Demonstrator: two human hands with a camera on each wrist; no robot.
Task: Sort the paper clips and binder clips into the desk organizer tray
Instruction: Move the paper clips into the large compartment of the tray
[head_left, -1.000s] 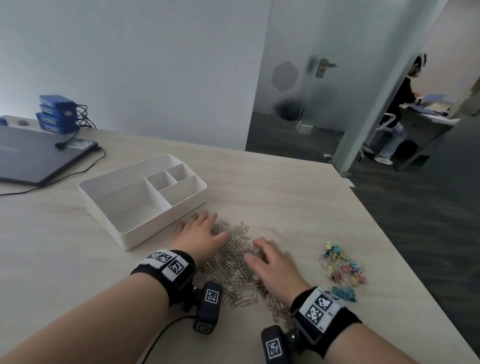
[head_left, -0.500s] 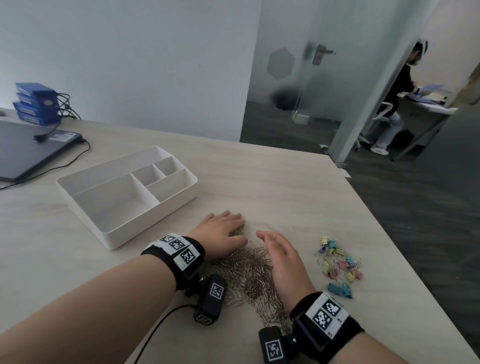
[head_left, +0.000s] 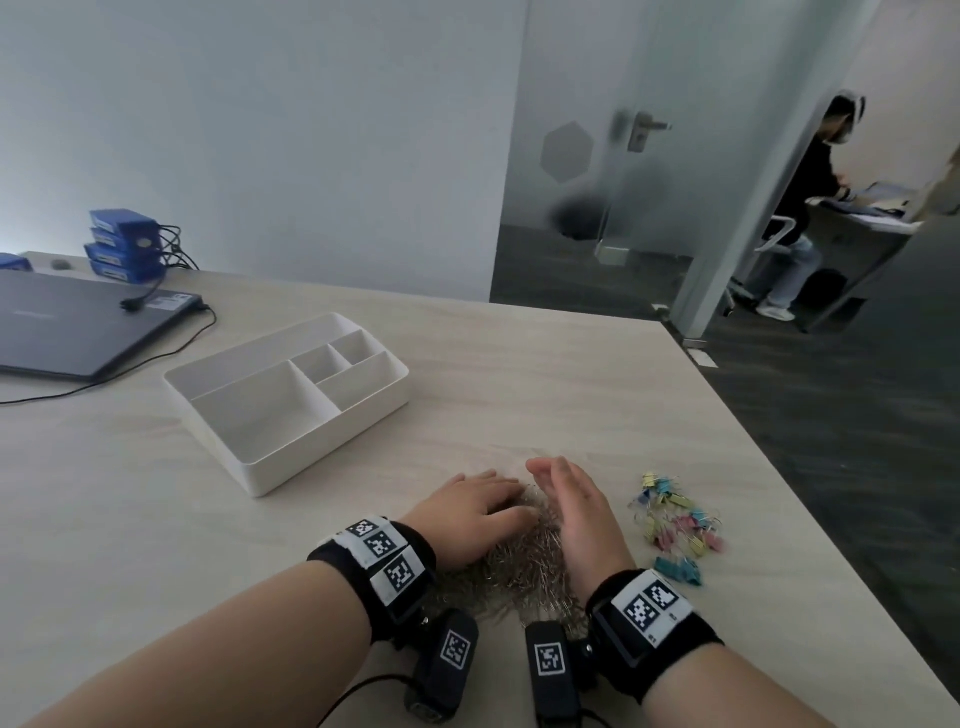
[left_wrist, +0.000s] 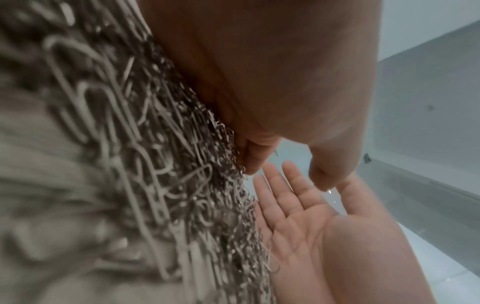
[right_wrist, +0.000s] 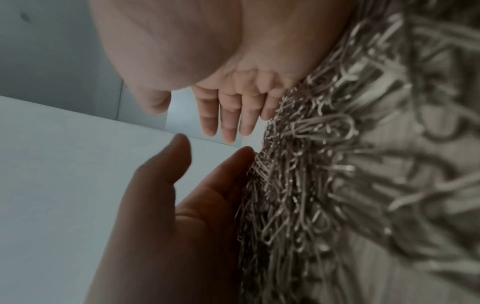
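A heap of silver paper clips (head_left: 524, 566) lies on the table near me, between my two hands. My left hand (head_left: 467, 512) rests palm down against the heap's left side, fingers straight. My right hand (head_left: 576, 512) stands on its edge against the right side, palm facing left and fingers straight. The left wrist view shows the paper clips (left_wrist: 155, 174) beside the flat right palm (left_wrist: 298, 218). In the right wrist view the clips (right_wrist: 311, 185) lie between both hands. Coloured binder clips (head_left: 675, 525) lie loose to the right. The white organizer tray (head_left: 337, 441) stands behind to the left, its compartments bare.
A closed laptop (head_left: 78, 327) with a cable and stacked blue boxes (head_left: 124, 244) sit at the far left. The table's right edge (head_left: 810, 519) runs close past the binder clips. Beyond a glass door (head_left: 623, 182) a person (head_left: 810, 208) sits at another desk.
Both hands have drawn closer together, pushing the spread paper clips into a narrower heap. The right hand has turned from flat onto its edge.
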